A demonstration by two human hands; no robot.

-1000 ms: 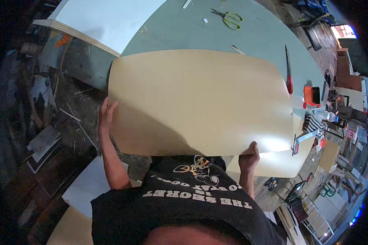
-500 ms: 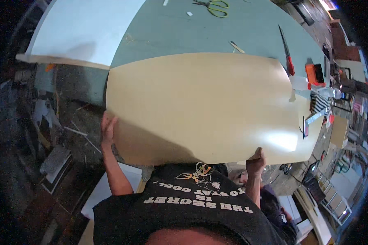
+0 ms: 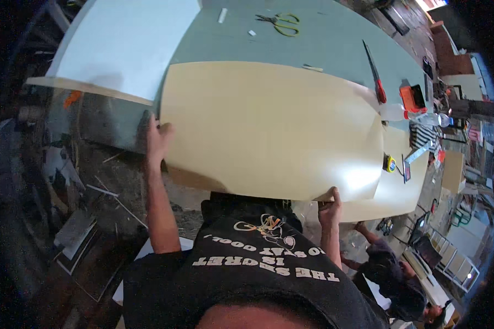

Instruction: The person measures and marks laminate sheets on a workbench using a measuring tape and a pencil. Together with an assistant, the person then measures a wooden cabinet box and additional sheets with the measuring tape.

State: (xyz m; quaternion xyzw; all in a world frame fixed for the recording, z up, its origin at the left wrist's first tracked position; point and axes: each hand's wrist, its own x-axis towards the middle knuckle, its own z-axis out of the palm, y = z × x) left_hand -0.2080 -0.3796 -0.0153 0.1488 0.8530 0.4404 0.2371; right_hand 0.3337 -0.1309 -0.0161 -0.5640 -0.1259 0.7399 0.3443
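Seemingly, the step is positioning the sheet [image 3: 274, 126], which spans between the left fingers [image 3: 153, 129], apparently clamped on its side, and the right fingers [image 3: 326, 206], clamped on its near edge, the surface [image 3: 324, 41] beyond; any shift calls for matched movement.

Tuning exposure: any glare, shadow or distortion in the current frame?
Head view: glare blows out part of the tan sheet near the right hand; head view: shadow darkens the sheet's lower-left edge; head view: the green-grey tabletop's far-right edge bows toward the rim, and the picture's corners go black.
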